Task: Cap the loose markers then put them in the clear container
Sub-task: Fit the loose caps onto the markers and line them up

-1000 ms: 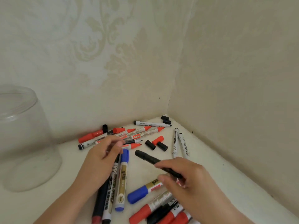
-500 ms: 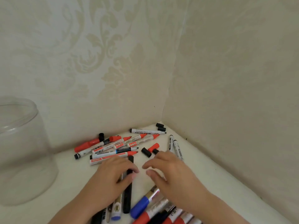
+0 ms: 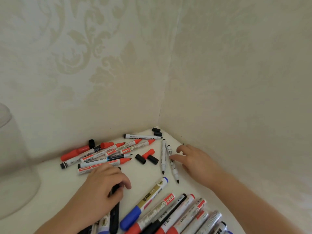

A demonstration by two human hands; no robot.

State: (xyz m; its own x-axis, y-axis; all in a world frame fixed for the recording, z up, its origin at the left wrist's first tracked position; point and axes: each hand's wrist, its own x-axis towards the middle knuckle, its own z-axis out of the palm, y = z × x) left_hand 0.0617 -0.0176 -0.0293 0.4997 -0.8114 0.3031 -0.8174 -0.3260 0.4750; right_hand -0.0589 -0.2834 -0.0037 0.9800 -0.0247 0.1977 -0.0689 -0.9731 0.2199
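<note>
Head view — items as they lie.

Left hand: fingers curled round a black marker, whose barrel runs back toward the wrist and whose far end shows just past the knuckles.

Right hand: fingers spread and loosely bent, holding nothing; its fingertips touch or nearly touch the nearer of two thin white uncapped markers — which, I cannot tell.

Loose caps: two black and one red, between the hands, just beyond the left knuckles. Two more black caps sit in the far corner, beyond the right hand.

Red-tipped uncapped markers: a heap just beyond the left hand.

Clear container: well left of the left hand, apparently holding no markers.

Judged step: picking the thin marker to cap. Pinch mid-barrel, clear of the wet tip, match a black cap, press it fully home.
</note>
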